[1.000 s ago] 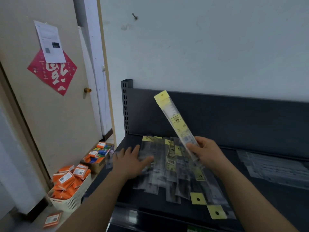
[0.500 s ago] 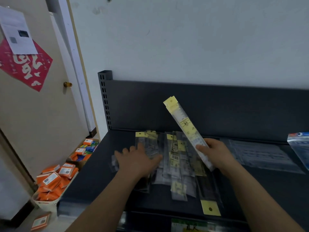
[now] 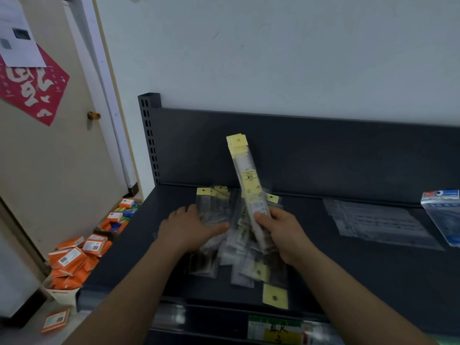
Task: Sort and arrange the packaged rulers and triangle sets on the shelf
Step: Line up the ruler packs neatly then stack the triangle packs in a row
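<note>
A loose pile of packaged rulers (image 3: 239,255) in clear sleeves with yellow header tabs lies on the dark shelf (image 3: 373,275). My right hand (image 3: 281,232) grips a small stack of packaged rulers (image 3: 245,175) near its lower end, and the stack stands almost upright with its yellow tabs at the top. My left hand (image 3: 186,227) rests on the left side of the pile, fingers spread over the sleeves. One yellow tab (image 3: 275,296) sticks out near the shelf's front edge.
Clear packets (image 3: 380,222) lie flat at the right of the shelf, and a blue-topped package (image 3: 443,215) sits at the far right edge. Orange boxes fill a white basket (image 3: 62,295) on the floor at left. A shelf label (image 3: 276,329) hangs below the front edge.
The held stack of rulers has swung from a leftward tilt to nearly upright. My left hand has slid a little further onto the pile. The camera has shifted.
</note>
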`<state>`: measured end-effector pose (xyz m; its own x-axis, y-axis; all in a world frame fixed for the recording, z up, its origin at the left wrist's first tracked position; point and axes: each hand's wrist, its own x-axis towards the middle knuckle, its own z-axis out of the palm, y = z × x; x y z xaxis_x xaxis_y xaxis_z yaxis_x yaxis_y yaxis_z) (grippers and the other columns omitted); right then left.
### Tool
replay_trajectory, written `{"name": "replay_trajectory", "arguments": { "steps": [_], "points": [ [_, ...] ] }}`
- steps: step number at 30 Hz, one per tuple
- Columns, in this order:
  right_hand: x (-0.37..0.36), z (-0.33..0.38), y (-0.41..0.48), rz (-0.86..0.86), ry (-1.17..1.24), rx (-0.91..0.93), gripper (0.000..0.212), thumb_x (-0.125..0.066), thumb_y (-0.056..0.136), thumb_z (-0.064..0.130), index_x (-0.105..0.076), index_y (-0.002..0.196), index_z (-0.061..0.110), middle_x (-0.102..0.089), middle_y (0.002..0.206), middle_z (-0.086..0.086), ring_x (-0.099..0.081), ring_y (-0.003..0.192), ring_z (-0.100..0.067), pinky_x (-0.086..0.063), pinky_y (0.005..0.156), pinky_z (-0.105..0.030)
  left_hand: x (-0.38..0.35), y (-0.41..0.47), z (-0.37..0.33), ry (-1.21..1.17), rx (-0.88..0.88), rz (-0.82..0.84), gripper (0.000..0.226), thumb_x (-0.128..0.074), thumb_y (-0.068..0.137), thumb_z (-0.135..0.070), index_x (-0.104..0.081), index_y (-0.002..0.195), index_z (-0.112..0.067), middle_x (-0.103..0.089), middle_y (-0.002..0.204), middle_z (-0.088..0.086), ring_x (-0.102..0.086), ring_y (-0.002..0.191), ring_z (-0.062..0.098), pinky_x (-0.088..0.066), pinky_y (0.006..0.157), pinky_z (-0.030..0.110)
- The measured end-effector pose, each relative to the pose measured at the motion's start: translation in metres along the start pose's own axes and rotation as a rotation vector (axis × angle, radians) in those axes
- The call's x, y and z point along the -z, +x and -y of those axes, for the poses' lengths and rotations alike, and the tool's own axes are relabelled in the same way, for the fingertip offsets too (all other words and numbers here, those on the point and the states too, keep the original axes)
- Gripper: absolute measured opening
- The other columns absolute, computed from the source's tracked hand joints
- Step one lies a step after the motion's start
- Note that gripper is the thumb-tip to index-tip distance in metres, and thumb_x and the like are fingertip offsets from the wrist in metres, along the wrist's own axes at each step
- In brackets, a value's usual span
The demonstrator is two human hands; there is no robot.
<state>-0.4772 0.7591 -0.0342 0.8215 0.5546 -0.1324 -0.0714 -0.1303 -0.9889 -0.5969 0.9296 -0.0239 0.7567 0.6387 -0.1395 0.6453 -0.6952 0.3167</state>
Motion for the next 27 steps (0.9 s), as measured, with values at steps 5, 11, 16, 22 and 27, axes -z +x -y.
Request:
{"name": "replay_trajectory", "arguments": {
  "steps": [5,11,16,22,27],
  "points": [
    [-0.046,0.002,0.002,0.039,0.084,0.026,0.025,-0.058,0.095,0.017,-0.062,0.119,0.014,-0.069,0.105,-0.005,-0.066,0.088,-0.017,-0.053,0.069,-0.027,0.011,0.002,0.018,-0.067,0.017,-0.033,0.113,-0.047,0.068,-0.086,-0.022,0.15,-0.012,-0.029,0.155,0.008,-0.033,0.138,0.028,-0.034,0.109,0.044],
    [-0.08,0.009,0.008,0.056,0.13,0.009,0.028,-0.058,0.095,0.017,-0.061,0.122,0.015,-0.069,0.106,-0.003,-0.067,0.096,-0.019,-0.056,0.084,-0.037,0.017,0.009,0.039,-0.077,0.006,-0.057,0.111,-0.047,0.068,-0.086,-0.026,0.149,-0.014,-0.034,0.152,0.008,-0.038,0.135,0.028,-0.037,0.107,0.043],
    [-0.099,0.012,0.015,0.067,0.177,-0.009,0.029,-0.059,0.093,0.017,-0.062,0.122,0.014,-0.069,0.109,-0.007,-0.067,0.098,-0.023,-0.056,0.088,-0.045,0.023,0.01,0.052,-0.08,0.0,-0.093,0.114,-0.042,0.057,-0.094,-0.04,0.142,-0.017,-0.049,0.141,0.008,-0.049,0.123,0.027,-0.045,0.099,0.042],
    [-0.111,0.02,0.016,0.122,0.17,-0.019,0.029,-0.059,0.094,0.016,-0.06,0.123,0.014,-0.069,0.109,-0.007,-0.068,0.093,-0.022,-0.058,0.078,-0.039,0.023,0.011,0.067,-0.073,-0.015,-0.155,0.084,-0.049,0.067,-0.085,-0.052,0.122,-0.022,-0.06,0.12,0.001,-0.056,0.106,0.021,-0.05,0.088,0.039],
    [-0.065,0.039,0.004,0.141,-0.085,0.048,0.031,-0.06,0.093,0.015,-0.061,0.124,0.014,-0.07,0.105,-0.004,-0.068,0.09,-0.019,-0.057,0.077,-0.035,0.027,0.007,0.069,-0.053,-0.023,-0.174,0.083,-0.046,0.073,-0.081,-0.046,0.131,-0.021,-0.058,0.127,0.002,-0.056,0.111,0.021,-0.048,0.093,0.041]
  ]
}}
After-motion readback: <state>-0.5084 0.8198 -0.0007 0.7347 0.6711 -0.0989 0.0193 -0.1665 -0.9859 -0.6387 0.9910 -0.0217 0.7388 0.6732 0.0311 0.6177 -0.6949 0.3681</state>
